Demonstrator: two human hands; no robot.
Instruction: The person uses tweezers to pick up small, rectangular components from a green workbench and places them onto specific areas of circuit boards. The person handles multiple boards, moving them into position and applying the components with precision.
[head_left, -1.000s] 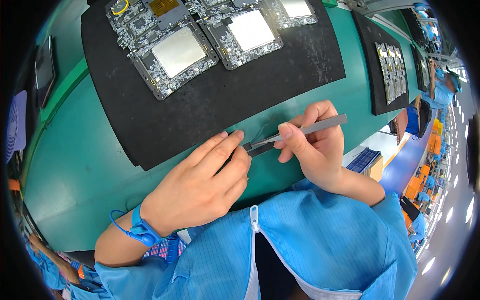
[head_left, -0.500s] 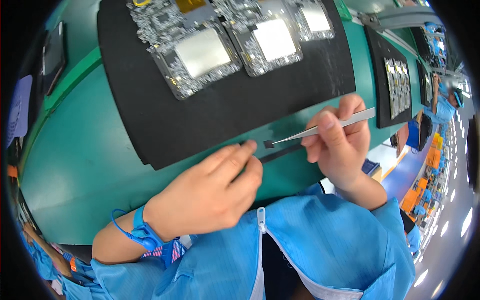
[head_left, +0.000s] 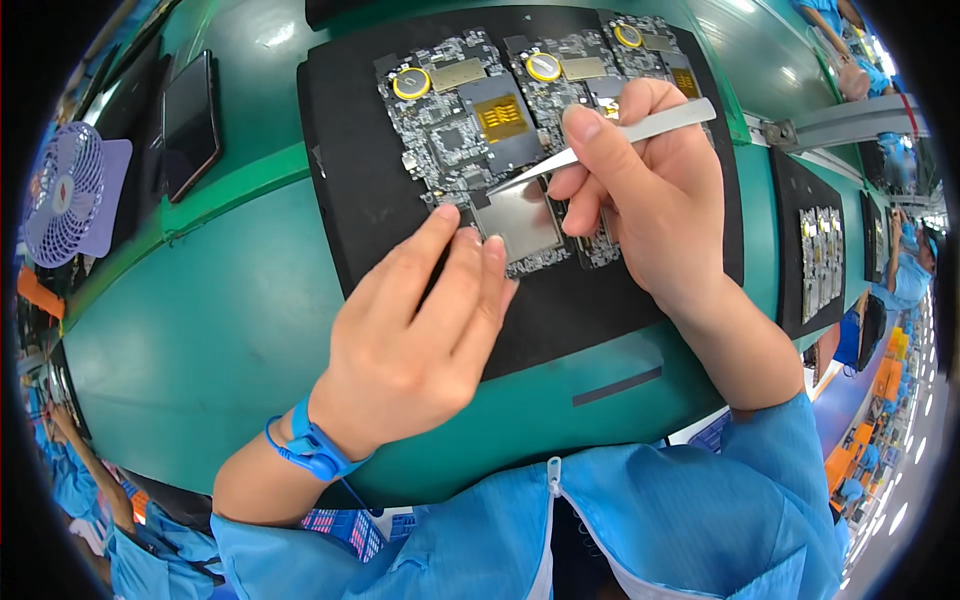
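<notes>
My right hand grips metal tweezers, whose tips carry a small black square pad at the top left corner of the silver shield on the nearest circuit board. My left hand rests its fingertips on that board's lower left edge, holding nothing. Three circuit boards with round coin cells lie side by side on a black mat. A blue wrist strap circles my left wrist.
A dark strip lies on the green bench near me. A dark phone-like slab and a small lavender fan sit at the left. Another black mat with boards lies to the right. Other workers sit at the far right.
My right hand carried the tweezers with the black pad from the green bench edge up to the nearest board. My left hand left the strip and moved onto the board.
</notes>
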